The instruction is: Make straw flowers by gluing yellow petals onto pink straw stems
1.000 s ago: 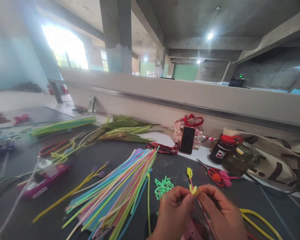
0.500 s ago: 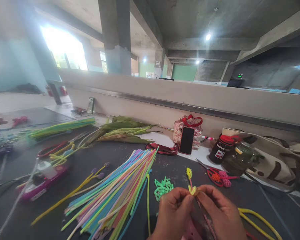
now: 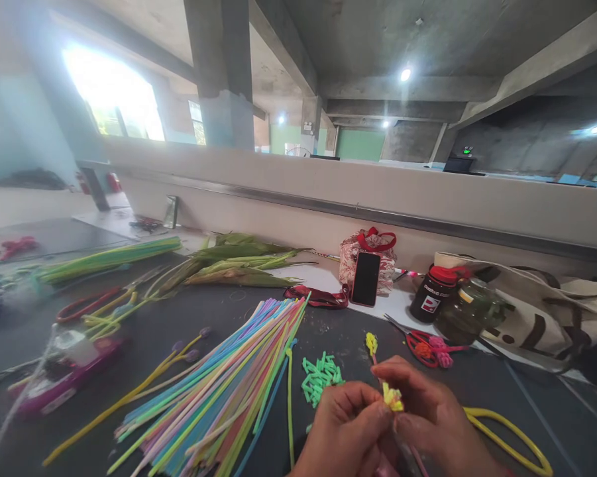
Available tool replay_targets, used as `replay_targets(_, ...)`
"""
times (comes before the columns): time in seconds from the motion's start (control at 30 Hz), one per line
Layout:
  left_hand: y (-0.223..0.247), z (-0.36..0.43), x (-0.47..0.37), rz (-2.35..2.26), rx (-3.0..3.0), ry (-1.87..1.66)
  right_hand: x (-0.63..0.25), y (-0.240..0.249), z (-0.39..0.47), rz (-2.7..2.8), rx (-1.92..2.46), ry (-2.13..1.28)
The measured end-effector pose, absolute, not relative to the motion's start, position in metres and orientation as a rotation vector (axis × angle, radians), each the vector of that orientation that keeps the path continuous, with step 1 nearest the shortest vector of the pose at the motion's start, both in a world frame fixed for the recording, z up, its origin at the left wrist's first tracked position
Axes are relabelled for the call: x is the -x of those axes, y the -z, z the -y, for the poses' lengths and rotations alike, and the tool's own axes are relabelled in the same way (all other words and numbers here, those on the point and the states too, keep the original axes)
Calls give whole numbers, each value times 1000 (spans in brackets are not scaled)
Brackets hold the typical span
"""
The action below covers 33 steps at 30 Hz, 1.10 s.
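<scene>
Low at the right centre, my left hand (image 3: 345, 427) pinches a small yellow pipe-cleaner flower (image 3: 392, 396) between thumb and forefinger. From the other side my right hand (image 3: 434, 414) closes round the same piece, its fingers curled about the pink stem. A second yellow tuft (image 3: 372, 343) tops the stem just beyond my fingertips. Part of the stem is hidden by my hands. Beside my left hand lies a pile of short green pipe-cleaner pieces (image 3: 321, 377).
A big bundle of coloured pipe cleaners (image 3: 218, 391) spreads to the left. Red-handled scissors (image 3: 420, 348), a phone (image 3: 366, 278), a black bottle (image 3: 431, 295) and corn husks (image 3: 243, 258) lie farther back. A yellow loop (image 3: 514, 434) rests at the right.
My right hand's fingers have shifted up and over the yellow flower, which sits lower and a little farther right. The whole view has slid slightly.
</scene>
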<state>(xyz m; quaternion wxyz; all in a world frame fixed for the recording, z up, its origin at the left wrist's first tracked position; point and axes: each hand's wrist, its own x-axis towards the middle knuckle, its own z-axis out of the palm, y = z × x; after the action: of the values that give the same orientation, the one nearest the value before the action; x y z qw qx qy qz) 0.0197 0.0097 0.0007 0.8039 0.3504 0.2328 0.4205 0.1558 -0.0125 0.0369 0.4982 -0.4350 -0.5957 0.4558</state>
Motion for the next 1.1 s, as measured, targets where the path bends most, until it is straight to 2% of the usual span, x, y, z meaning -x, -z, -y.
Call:
replay_targets(0.5,2,-7,-16,-537,-850,-903,-148,-36,13,1391,963,-1152)
replay_targets(1.1,3,-7,-18,-574,-845,-996,-145,-36,13,1371,997,-1036)
